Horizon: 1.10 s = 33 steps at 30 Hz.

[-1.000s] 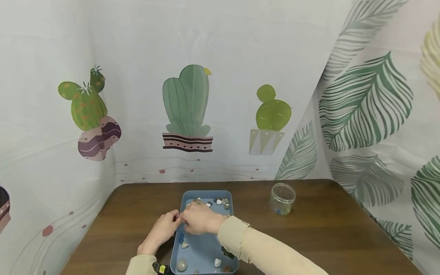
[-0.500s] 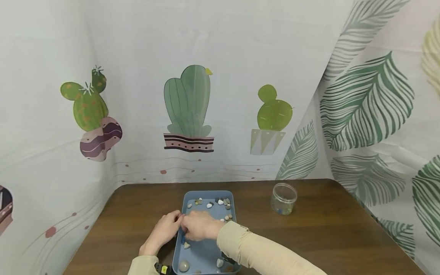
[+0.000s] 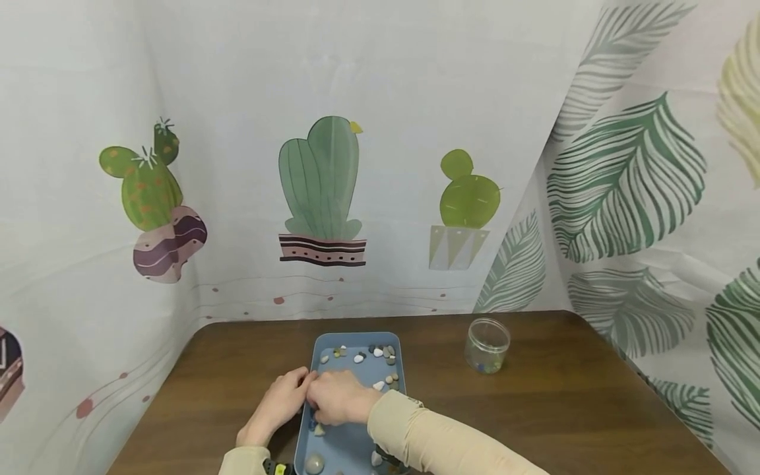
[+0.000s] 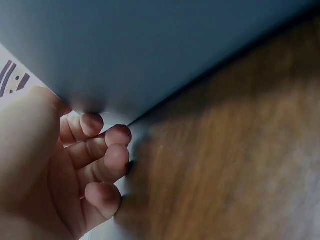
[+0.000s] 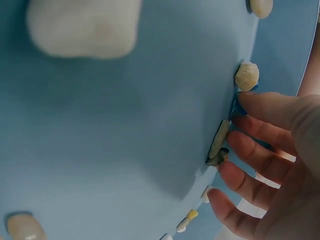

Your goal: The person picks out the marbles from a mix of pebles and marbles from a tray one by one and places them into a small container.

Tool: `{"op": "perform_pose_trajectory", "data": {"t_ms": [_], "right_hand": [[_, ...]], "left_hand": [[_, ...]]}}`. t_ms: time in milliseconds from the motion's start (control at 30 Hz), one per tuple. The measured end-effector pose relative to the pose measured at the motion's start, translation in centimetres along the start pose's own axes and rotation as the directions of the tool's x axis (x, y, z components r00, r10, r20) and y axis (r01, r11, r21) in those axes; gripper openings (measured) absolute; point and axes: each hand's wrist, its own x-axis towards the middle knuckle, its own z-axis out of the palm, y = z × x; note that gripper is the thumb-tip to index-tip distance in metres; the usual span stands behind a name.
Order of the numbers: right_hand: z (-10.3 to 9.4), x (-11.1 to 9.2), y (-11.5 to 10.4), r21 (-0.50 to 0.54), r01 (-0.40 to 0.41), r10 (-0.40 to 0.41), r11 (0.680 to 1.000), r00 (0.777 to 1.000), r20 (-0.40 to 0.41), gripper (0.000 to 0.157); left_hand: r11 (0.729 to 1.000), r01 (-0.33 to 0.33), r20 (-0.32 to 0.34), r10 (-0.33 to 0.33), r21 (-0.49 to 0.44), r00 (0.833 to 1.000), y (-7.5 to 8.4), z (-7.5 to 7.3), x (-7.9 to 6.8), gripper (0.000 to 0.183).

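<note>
A shallow blue tray with stones lies lengthwise on the table. My left hand grips its left rim; in the left wrist view, the thumb lies at the edge and curled fingers are at the outer wall. Inside the tray, along the left wall, my right hand pinches a small shiny blue stone between thumb and index finger, partly hidden by them. A cream stone lies beside the thumb. A long grey-green stone and a dark one lie by the other fingertips.
A clear round jar without a lid stands right of the tray, with a few blue and greenish pieces at its bottom. More pebbles line the tray's far end. The brown table meets a patterned cloth behind.
My right hand has drawn back toward me along the tray's left wall, uncovering stones at the far end. The left hand keeps its place at the rim.
</note>
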Motion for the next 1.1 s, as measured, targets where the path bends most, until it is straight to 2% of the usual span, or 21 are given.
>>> {"op": "perform_pose_trajectory", "data": {"t_ms": [167,300,467,667,1100], "right_hand": [[-0.3,-0.6,0.5,-0.004,0.017,-0.017,1.000,1.000,-0.002,0.029],[-0.8,-1.3,1.4,0.008,0.021,-0.021,1.000,1.000,-0.012,0.024],[-1.6,-2.6,2.9,-0.013,0.030,-0.031,0.999,0.997,-0.070,0.008],[-2.7,-4.8,4.4,0.022,0.061,-0.057,0.998,0.986,-0.154,0.006],[-3.1,-9.5,7.1,0.098,0.003,0.026,0.995,0.957,-0.290,0.008]], "left_hand": [[1.000,-0.004,0.004,0.004,0.000,1.000,-0.3,0.2,-0.1,0.033],[1.000,-0.003,0.024,0.003,-0.005,1.000,-0.5,0.2,-0.1,0.034],[1.000,-0.012,0.030,0.013,-0.018,0.999,-0.5,0.2,0.0,0.032],[1.000,-0.010,0.019,0.010,-0.005,1.000,-0.7,0.1,-0.1,0.030],[1.000,-0.020,0.011,0.020,-0.002,1.000,-0.4,0.1,-0.2,0.027]]}}
